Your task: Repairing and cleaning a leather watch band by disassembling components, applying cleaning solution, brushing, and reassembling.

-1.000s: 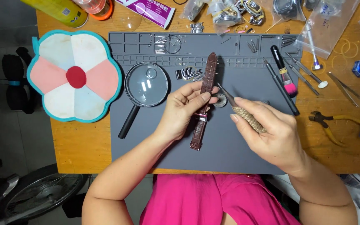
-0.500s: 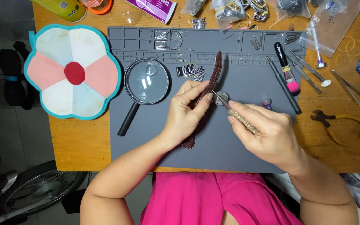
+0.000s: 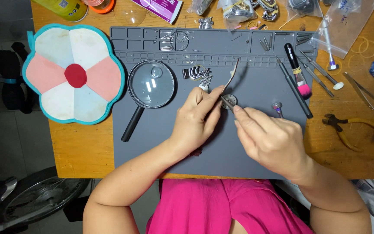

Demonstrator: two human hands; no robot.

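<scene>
The left hand [image 3: 198, 121] pinches a watch [image 3: 229, 100] with its strap [image 3: 232, 74] above the grey mat [image 3: 161, 143]. The right hand [image 3: 271, 141] grips a thin tool [image 3: 227, 102] against the case; the strap work looks unfinished.

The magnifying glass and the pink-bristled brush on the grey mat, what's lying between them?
In the head view, between the magnifying glass and the brush lie metal bracelet links, then the watch strap held in the left hand.
</scene>
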